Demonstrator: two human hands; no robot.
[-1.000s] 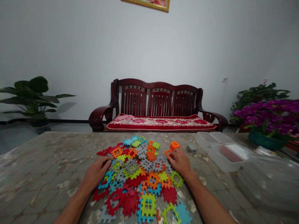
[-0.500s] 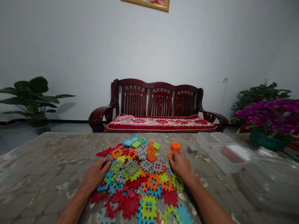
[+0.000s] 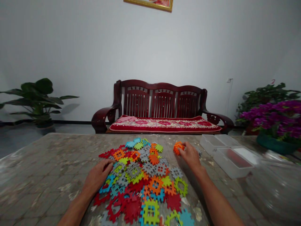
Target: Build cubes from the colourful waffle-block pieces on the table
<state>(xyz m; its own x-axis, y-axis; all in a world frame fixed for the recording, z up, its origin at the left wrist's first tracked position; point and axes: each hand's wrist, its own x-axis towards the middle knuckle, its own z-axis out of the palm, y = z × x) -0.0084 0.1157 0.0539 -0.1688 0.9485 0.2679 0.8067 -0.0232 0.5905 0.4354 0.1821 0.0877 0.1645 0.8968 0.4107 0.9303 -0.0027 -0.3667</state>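
A heap of flat, toothed plastic tiles (image 3: 143,179) in red, orange, blue, green and grey covers the middle of the marbled table (image 3: 47,169). My left hand (image 3: 97,176) lies flat on the heap's left edge, fingers stretched out over the tiles. My right hand (image 3: 191,155) has reached to the far right of the heap, its fingers closed around a small stack of orange tiles (image 3: 177,147). Behind that hand a small stack of grey tiles is mostly hidden.
Two clear plastic boxes (image 3: 229,153) stand at the table's right, with a clear lid or bowl (image 3: 272,185) nearer me. Purple flowers (image 3: 275,121) sit at the far right. A dark wooden bench with a red cushion (image 3: 162,124) stands behind the table, a potted plant (image 3: 37,100) at left.
My right hand has moved away from the heap, forward and to the right, carrying an orange tile to the orange stack. My left hand has stayed on the heap's left edge.
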